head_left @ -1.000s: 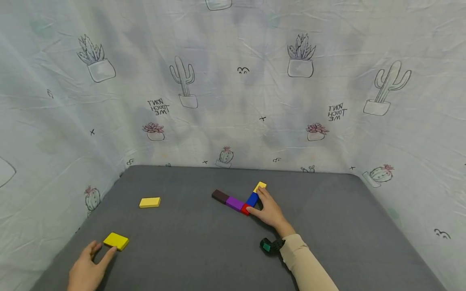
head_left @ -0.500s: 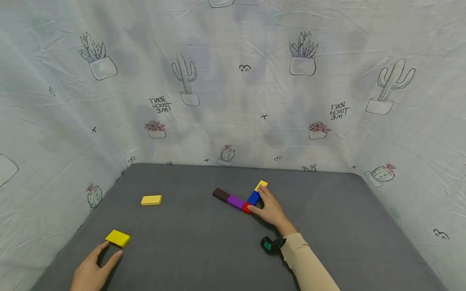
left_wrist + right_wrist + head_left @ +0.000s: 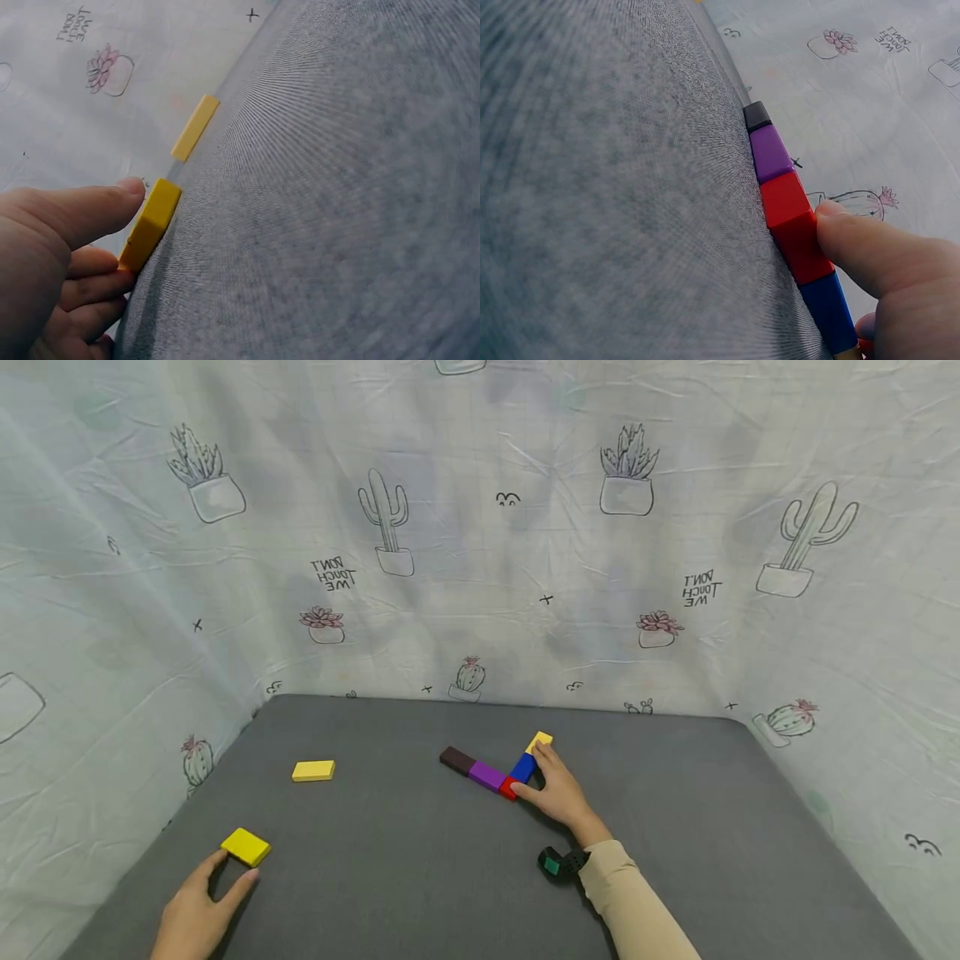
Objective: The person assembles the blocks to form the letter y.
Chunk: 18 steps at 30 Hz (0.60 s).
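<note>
In the head view my left hand (image 3: 198, 906) is beside a bright yellow block (image 3: 246, 847). One fingertip is right at the block's near left corner, and the thumb sits just short of its near edge. The left wrist view has the thumb (image 3: 105, 214) close along the block's upper end. My right hand (image 3: 558, 789) rests on a joined V of blocks. Its thumb touches the red block (image 3: 799, 244), and a forefinger reaches the pale yellow block (image 3: 538, 742) past the blue block (image 3: 522, 768). A purple block (image 3: 487, 777) and a dark brown block (image 3: 457, 761) form the other arm.
A second pale yellow block (image 3: 313, 770) lies farther back on the left of the grey tabletop (image 3: 405, 860). A black wrist camera (image 3: 553, 863) sits at the right wrist. A white cactus-print curtain (image 3: 480, 527) surrounds the table at the back and sides.
My left hand has shifted right and slightly forward, its fingertip now at the yellow block's near left corner. The right hand stays on the joined blocks. The head view has tilted slightly.
</note>
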{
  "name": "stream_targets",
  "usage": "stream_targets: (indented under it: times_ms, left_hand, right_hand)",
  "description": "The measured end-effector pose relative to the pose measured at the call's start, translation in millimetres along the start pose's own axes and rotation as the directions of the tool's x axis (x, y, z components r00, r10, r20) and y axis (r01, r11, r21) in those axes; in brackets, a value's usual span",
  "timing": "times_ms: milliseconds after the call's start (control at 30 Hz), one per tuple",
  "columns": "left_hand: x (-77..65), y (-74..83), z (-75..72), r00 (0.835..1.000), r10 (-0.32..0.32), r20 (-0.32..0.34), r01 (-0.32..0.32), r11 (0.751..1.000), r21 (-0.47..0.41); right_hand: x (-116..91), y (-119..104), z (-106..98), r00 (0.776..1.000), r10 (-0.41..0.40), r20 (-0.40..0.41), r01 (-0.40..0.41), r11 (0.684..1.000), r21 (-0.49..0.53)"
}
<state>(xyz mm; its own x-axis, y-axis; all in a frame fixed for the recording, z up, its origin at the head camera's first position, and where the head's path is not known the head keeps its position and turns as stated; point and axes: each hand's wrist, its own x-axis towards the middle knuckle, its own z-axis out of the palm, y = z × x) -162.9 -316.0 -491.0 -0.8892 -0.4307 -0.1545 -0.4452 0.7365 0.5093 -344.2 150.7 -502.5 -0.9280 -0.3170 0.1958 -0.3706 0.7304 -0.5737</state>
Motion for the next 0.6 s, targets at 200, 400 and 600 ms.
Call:
stream_targets:
  times_ms: [200, 400, 600]
  left_hand:
    - [8.3, -2.3, -2.5, 0.998, 0.029, 0.053, -0.027, 0.999, -0.038]
    - [15.8, 0.4, -3.4, 0.998, 0.042, 0.036, -0.039, 0.998, -0.059]
    - [20.7, -0.6, -3.8, 0.998, 0.048, 0.045, -0.046, 0.998, -0.048]
  right_hand:
    - [-0.9, 0.4, -1.1, 1.000, -0.016, -0.012, 0.017, 1.000, 0.016]
    - [1.0, 0.8, -0.3, 1.000, -0.011, -0.011, 0.011, 1.000, -0.011]
    - [0.8, 1.2, 0.9, 1.000, -0.003, -0.002, 0.003, 1.000, -0.002]
